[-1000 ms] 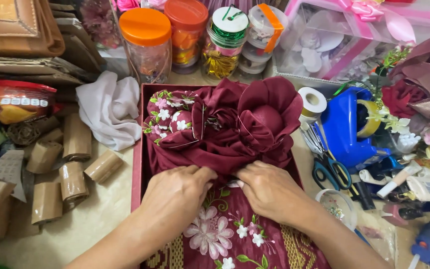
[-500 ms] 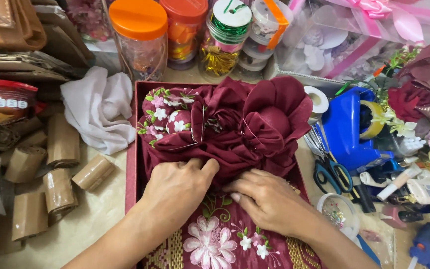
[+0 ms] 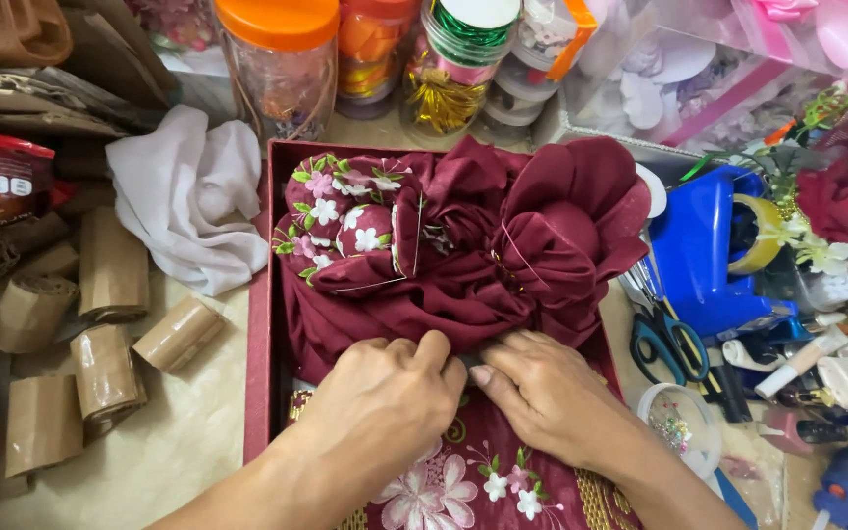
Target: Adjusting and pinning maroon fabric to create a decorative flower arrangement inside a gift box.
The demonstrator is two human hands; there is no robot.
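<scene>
Maroon cloth (image 3: 463, 245) in red box (image 3: 259, 324): upper part gathered into rosettes; lower fold unfinished. Left hand (image 3: 385, 402), right hand (image 3: 552, 393) side by side, each grip pinched on cloth edge.

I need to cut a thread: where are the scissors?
In the head view, the scissors lie right of the maroon box, below the blue tape dispenser, just beyond the right hand.

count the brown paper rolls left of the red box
5 clear rolls: one nearest the box, one below-left, one upright above, one further left, one lowest. Others may be hidden at the frame edge.
</scene>
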